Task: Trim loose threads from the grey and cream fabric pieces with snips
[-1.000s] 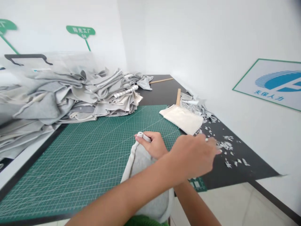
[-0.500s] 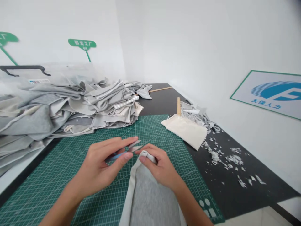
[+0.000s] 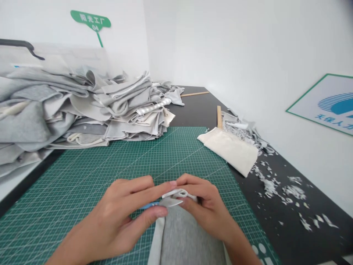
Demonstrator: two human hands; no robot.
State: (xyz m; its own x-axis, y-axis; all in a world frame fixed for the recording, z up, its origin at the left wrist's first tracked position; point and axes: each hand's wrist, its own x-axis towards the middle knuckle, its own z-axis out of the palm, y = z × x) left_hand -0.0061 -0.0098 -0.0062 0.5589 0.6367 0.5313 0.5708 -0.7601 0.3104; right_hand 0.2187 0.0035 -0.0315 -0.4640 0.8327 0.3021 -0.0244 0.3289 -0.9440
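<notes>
Working at the centre of the view: left hand [image 3: 118, 213] closed around small blue-handled snips [image 3: 149, 205], steel blades [image 3: 171, 202] pointing right and set against the folded end of a pale ribbed band [image 3: 176, 193]. Right hand [image 3: 205, 204] narrowed to a pinch on that fold, just beside the blades, the two hands almost touching. Whether the blades are open or biting the cloth cannot be told, as the contact is partly hidden by fingers. Step in hand is judged to be close trimming at the band's folded end, with the blades held right at the fold. The band edges a grey fleece panel [image 3: 190, 235], which is laid on a green gridded cutting mat [image 3: 82, 180] and runs out of view at the bottom of the frame. A cream fabric piece [image 3: 227, 151] is lying across the mat's far right corner, with a wooden ruler [image 3: 219, 117] just behind it. Pale offcuts [image 3: 275, 187] are scattered on the black worktop [image 3: 195, 106] to the right. A heaped pile of grey and cream fabric pieces [image 3: 118, 110] is stacked beyond the mat at far left, against a clear plastic bag [image 3: 55, 55].
</notes>
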